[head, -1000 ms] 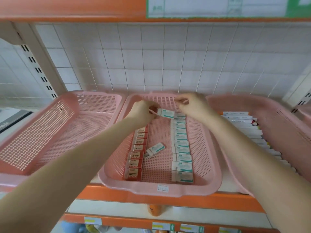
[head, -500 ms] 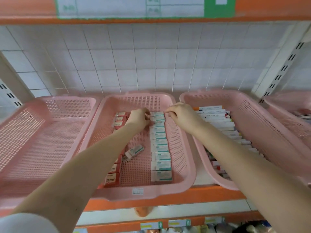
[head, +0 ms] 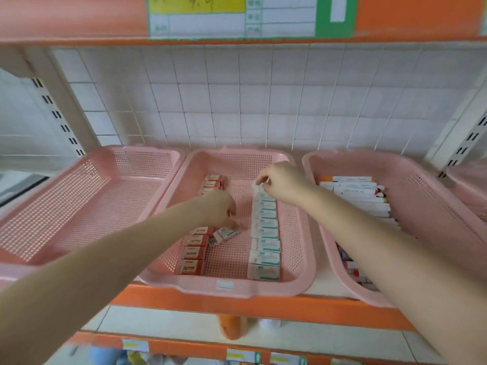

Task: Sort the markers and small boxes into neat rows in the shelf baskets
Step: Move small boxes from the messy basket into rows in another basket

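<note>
The middle pink basket [head: 226, 291] holds a row of red boxes [head: 193, 255] on its left and a row of white-and-teal boxes [head: 264, 243] on its right. One loose teal box [head: 225, 235] lies slantwise between the rows. My left hand [head: 218, 209] hangs over it with curled fingers, its fingertips at the box's upper end; whether it grips is unclear. My right hand [head: 282, 180] is at the far end of the teal row and pinches the farthest teal box [head: 259, 187]. Markers [head: 361, 196] lie stacked in the right pink basket [head: 421, 185].
An empty pink basket [head: 79, 206] stands at the left. The orange shelf edge [head: 263, 309] runs in front of the baskets. An upper shelf with a price label [head: 232, 17] hangs overhead. White wire grid [head: 237, 106] backs the shelf. Part of another basket [head: 469, 185] shows at the far right.
My left hand has let go at the far end of the teal row and come back toward me, down to the loose teal box. My right hand stays at the far end.
</note>
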Available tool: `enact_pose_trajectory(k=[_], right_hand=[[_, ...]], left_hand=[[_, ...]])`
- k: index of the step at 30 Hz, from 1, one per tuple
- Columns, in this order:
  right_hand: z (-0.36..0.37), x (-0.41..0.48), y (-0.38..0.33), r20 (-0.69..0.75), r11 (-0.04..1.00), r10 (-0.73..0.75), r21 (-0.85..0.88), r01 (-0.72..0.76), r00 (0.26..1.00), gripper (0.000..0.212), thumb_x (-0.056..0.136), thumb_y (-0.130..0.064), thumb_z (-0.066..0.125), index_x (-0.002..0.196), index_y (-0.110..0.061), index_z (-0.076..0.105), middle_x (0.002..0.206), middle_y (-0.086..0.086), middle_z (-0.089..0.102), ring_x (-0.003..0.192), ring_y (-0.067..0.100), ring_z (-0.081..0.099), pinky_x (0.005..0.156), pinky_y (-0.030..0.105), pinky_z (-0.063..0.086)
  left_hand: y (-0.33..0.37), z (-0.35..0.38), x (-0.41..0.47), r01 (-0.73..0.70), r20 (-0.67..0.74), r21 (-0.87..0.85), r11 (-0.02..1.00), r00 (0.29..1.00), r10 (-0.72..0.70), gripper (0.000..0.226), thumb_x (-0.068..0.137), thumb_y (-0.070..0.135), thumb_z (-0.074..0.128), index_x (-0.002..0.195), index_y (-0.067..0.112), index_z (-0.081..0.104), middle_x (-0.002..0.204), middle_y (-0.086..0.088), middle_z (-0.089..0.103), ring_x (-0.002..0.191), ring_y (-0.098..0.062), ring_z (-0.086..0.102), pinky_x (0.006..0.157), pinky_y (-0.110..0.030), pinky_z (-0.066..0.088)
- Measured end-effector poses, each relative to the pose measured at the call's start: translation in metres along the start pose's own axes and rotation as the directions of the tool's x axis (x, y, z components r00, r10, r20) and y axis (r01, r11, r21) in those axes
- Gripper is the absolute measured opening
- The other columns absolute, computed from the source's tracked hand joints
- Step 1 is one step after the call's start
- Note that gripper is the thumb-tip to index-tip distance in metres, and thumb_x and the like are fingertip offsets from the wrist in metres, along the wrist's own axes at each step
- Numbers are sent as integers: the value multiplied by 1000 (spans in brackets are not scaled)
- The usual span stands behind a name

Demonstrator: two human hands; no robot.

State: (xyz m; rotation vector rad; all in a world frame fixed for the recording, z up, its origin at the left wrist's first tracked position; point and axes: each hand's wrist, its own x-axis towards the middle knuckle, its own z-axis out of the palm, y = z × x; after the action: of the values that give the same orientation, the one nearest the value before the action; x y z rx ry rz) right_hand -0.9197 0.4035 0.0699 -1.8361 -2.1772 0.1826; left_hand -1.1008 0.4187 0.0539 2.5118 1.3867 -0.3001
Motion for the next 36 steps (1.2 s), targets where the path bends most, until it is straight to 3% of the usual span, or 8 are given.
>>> enact_pose_trajectory(k=[3,7,10,13,17,24,30,36], right_hand=[[12,-4,-15,20,994,-89,64,87,996,29,93,-7,48,114,-14,68,120,0,65,110,14,57,91,21,38],[18,-4,-14,77,985,-126,131,116,989,27,92,-7,53,114,-14,67,120,1,66,108,13,60,98,27,44],[19,-2,-15,83,978,-132,171,116,988,28,92,-10,56,117,-15,66,119,1,66,104,13,62,95,23,44],[21,-2,-15,84,972,-107,220,86,991,33,92,-13,57,125,-14,61,120,4,65,104,13,62,85,16,42],[18,-5,-16,82,956,-122,279,95,989,39,90,-22,63,128,-18,58,114,2,66,101,12,62,84,18,45],[14,-9,-20,81,931,-114,356,78,990,48,79,-32,74,123,-22,59,106,-7,65,95,7,60,85,20,48],[17,-3,-15,58,908,1,419,-25,998,20,83,-23,67,102,-19,67,95,-6,66,88,7,62,66,5,43],[16,4,-9,-32,817,109,572,-71,993,22,93,-13,56,113,-17,62,105,-2,65,85,11,66,78,27,57]], left_hand=[[6,21,-1,27,-31,-21,999,999,-28,34,86,39,63,108,14,67,102,-3,68,85,-15,64,82,-34,56],[3,24,3,55,-71,-105,993,996,-63,29,86,37,64,102,15,70,94,0,69,82,-13,64,81,-30,55],[-1,16,-1,48,-192,-319,947,975,-114,30,84,30,68,110,15,66,99,1,69,73,-7,65,71,-19,52],[-7,9,-2,11,-341,-563,826,908,-244,22,80,30,73,96,18,64,79,5,70,56,-2,65,59,-11,50],[-7,10,0,-56,-425,-701,711,833,-354,30,76,33,76,101,21,65,90,5,69,81,-6,64,71,-16,46],[-5,10,1,-115,-460,-741,662,804,-375,34,74,32,78,102,23,63,92,8,66,84,-6,61,71,-17,48],[-5,14,1,-192,-463,-791,581,808,-364,21,80,25,74,95,13,68,91,-4,69,78,-17,68,69,-25,58],[-5,13,2,-199,-481,-764,613,810,-336,36,84,11,69,119,14,59,101,1,67,81,-10,66,69,-25,58]])
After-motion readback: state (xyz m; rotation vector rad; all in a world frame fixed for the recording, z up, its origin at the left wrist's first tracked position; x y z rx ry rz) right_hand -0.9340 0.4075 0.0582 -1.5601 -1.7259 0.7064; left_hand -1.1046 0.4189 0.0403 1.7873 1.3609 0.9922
